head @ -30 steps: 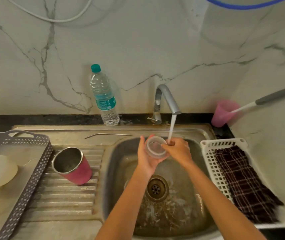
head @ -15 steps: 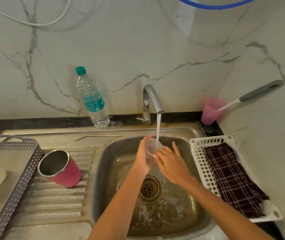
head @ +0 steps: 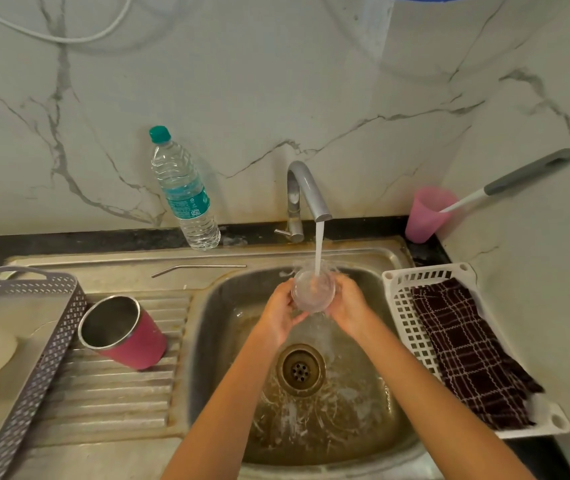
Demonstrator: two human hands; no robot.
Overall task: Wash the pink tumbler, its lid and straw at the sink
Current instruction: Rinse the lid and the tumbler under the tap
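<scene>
As water splashes, clear round lid

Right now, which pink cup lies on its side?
The steel-lined pink tumbler on the drainboard; the plastic cup in the far right corner stands upright, holding a brush.

Tumbler pink outside w/ silver inside, lid clear, straw silver, bottle clear w/ teal cap & label, cup pale pink, cloth dk brown w/ white checks, basket white, tray grey w/ punched holes, wall white marble w/ grey veins.
</scene>
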